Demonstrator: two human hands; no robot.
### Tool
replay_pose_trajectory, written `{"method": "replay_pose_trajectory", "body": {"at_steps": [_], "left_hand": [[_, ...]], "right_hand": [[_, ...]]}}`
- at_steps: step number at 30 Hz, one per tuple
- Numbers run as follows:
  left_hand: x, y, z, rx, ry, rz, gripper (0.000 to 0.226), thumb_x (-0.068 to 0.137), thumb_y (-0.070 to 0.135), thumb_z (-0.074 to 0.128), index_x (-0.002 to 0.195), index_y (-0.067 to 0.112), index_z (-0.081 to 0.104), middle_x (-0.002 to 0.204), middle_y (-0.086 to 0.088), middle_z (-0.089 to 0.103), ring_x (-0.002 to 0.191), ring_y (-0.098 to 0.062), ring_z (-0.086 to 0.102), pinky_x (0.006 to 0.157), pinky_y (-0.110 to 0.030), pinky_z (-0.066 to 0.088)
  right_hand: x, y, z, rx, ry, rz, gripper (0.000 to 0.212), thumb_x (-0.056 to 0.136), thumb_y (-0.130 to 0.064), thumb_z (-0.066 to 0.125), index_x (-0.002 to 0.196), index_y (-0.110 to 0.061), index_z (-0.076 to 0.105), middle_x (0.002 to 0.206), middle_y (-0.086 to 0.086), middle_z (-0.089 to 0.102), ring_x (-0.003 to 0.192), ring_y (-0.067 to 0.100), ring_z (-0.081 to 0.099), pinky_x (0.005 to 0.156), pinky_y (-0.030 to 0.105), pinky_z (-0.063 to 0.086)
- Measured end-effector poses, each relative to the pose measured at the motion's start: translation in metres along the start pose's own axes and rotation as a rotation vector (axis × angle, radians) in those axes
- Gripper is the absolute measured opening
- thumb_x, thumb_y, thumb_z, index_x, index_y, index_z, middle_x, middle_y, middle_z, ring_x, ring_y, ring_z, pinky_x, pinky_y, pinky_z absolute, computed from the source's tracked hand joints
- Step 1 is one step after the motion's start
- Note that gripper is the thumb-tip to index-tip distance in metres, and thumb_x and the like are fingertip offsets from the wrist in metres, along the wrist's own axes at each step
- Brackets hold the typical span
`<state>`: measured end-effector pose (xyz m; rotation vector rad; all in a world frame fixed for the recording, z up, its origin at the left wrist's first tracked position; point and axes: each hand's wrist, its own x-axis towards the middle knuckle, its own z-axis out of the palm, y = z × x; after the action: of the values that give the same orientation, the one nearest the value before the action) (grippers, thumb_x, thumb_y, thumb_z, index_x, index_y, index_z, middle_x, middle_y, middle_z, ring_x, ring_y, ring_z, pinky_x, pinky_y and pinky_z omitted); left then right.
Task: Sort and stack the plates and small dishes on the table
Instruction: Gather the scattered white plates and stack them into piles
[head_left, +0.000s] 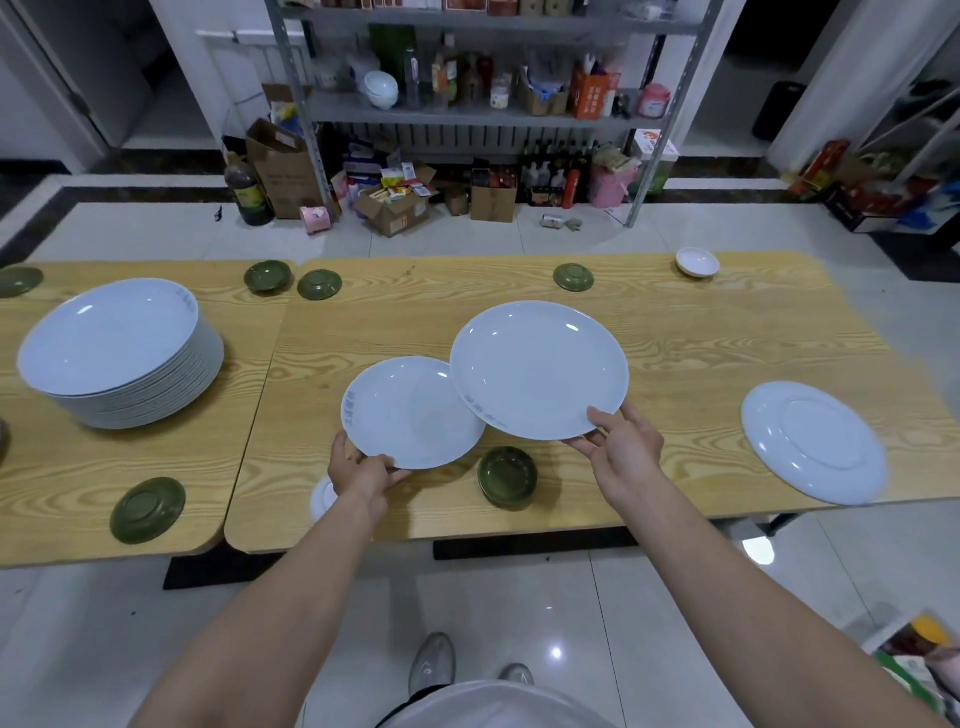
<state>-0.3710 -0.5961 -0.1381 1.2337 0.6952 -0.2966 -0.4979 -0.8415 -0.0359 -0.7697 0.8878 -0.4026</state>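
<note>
Wood-grain tables fill the middle of the frame, one table (234, 447) at left and a longer table (701, 338) at centre and right, edges side by side. Tiled floor and a cluttered metal shelf (488, 111) run along the top.

Below centre, the left hand (363, 475) pinches the near rim of a white plate (410, 413), thumb on top and fingers curled beneath. Just right of it, the right hand (621, 447) grips a second white plate (537, 369) the same way, thumb over the rim. This one is tilted, and its lower-left edge overlaps the first plate's upper-right edge — whether they touch I cannot tell.

A tall stack of white plates (119, 353) sits at the left of the frame. An upturned white plate (813, 441) lies at the right, near the front edge.

Between the two hands a small stack of green dishes (507, 475) rests on the longer table. An upturned green dish (148, 510) lies at lower left. A pair of green dishes (267, 275) and a lone green dish (573, 276) lie along the far edge. A small white dish (697, 261) sits at upper right — another white dish (323, 499) peeks out beneath the left wrist.
</note>
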Motion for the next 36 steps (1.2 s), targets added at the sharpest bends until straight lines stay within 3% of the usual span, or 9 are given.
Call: {"method": "replay_pose_trajectory", "body": {"at_steps": [2, 6, 10, 15, 21, 24, 30, 36], "left_hand": [[-0.004, 0.000, -0.002, -0.031, 0.003, 0.003, 0.094, 0.075, -0.028, 0.050, 0.146, 0.034, 0.039, 0.130, -0.005, 0.054, 0.072, -0.023, 0.071, 0.053, -0.036, 0.059], [-0.012, 0.001, -0.005, -0.065, 0.007, 0.024, 0.097, 0.076, -0.027, 0.050, 0.149, 0.034, 0.034, 0.134, -0.008, 0.052, 0.079, -0.024, 0.070, 0.056, -0.040, 0.060], [-0.026, 0.003, -0.007, -0.090, 0.007, 0.058, 0.096, 0.077, -0.026, 0.050, 0.150, 0.033, 0.033, 0.136, -0.007, 0.052, 0.062, -0.017, 0.073, 0.059, -0.040, 0.062], [-0.054, 0.006, -0.014, -0.143, -0.052, 0.140, 0.093, 0.076, -0.024, 0.058, 0.147, 0.033, 0.038, 0.136, -0.006, 0.054, 0.099, -0.026, 0.070, 0.063, -0.037, 0.060], [-0.085, 0.013, -0.033, -0.118, -0.105, 0.223, 0.093, 0.078, -0.021, 0.064, 0.149, 0.033, 0.036, 0.133, -0.001, 0.057, 0.089, -0.015, 0.074, 0.067, -0.035, 0.060], [-0.099, 0.021, -0.040, -0.138, -0.087, 0.250, 0.093, 0.077, -0.022, 0.065, 0.147, 0.034, 0.040, 0.130, 0.000, 0.059, 0.089, -0.016, 0.074, 0.072, -0.042, 0.061], [-0.114, 0.037, -0.062, -0.227, -0.076, 0.333, 0.091, 0.074, -0.022, 0.067, 0.145, 0.031, 0.044, 0.133, -0.005, 0.057, 0.107, -0.022, 0.068, 0.074, -0.045, 0.060], [-0.111, 0.059, -0.088, -0.293, -0.124, 0.350, 0.093, 0.075, -0.021, 0.066, 0.148, 0.028, 0.038, 0.134, -0.006, 0.058, 0.112, -0.026, 0.066, 0.078, -0.050, 0.059]], "right_hand": [[-0.003, -0.002, -0.002, -0.045, -0.018, -0.053, 0.065, 0.090, 0.011, 0.059, 0.148, -0.014, 0.043, 0.115, 0.006, 0.068, 0.096, 0.028, 0.072, 0.069, 0.044, 0.062], [-0.008, -0.005, -0.006, -0.104, -0.050, -0.105, 0.077, 0.089, 0.010, 0.062, 0.153, -0.022, 0.034, 0.122, 0.007, 0.067, 0.098, 0.024, 0.072, 0.071, 0.044, 0.062], [-0.014, -0.003, -0.009, -0.149, -0.089, -0.156, 0.076, 0.089, 0.009, 0.063, 0.152, -0.023, 0.036, 0.108, -0.002, 0.074, 0.095, 0.018, 0.073, 0.070, 0.043, 0.062], [-0.022, 0.000, -0.010, -0.226, -0.151, -0.229, 0.078, 0.089, 0.006, 0.063, 0.153, -0.027, 0.033, 0.093, -0.012, 0.077, 0.095, 0.012, 0.073, 0.066, 0.036, 0.062], [-0.028, 0.008, 0.002, -0.196, -0.211, -0.219, 0.078, 0.090, 0.007, 0.063, 0.153, -0.027, 0.033, 0.093, -0.013, 0.077, 0.092, 0.013, 0.074, 0.064, 0.036, 0.062], [-0.033, 0.014, 0.011, -0.174, -0.249, -0.203, 0.078, 0.089, 0.007, 0.064, 0.153, -0.025, 0.033, 0.093, -0.012, 0.077, 0.093, 0.014, 0.074, 0.063, 0.036, 0.061], [-0.047, 0.028, 0.033, -0.143, -0.342, -0.182, 0.077, 0.089, 0.009, 0.062, 0.153, -0.024, 0.034, 0.097, -0.006, 0.077, 0.095, 0.016, 0.073, 0.066, 0.041, 0.062], [-0.067, 0.044, 0.068, -0.160, -0.389, -0.178, 0.077, 0.088, 0.009, 0.064, 0.151, -0.027, 0.037, 0.096, -0.004, 0.077, 0.093, 0.015, 0.074, 0.063, 0.036, 0.061]]}}
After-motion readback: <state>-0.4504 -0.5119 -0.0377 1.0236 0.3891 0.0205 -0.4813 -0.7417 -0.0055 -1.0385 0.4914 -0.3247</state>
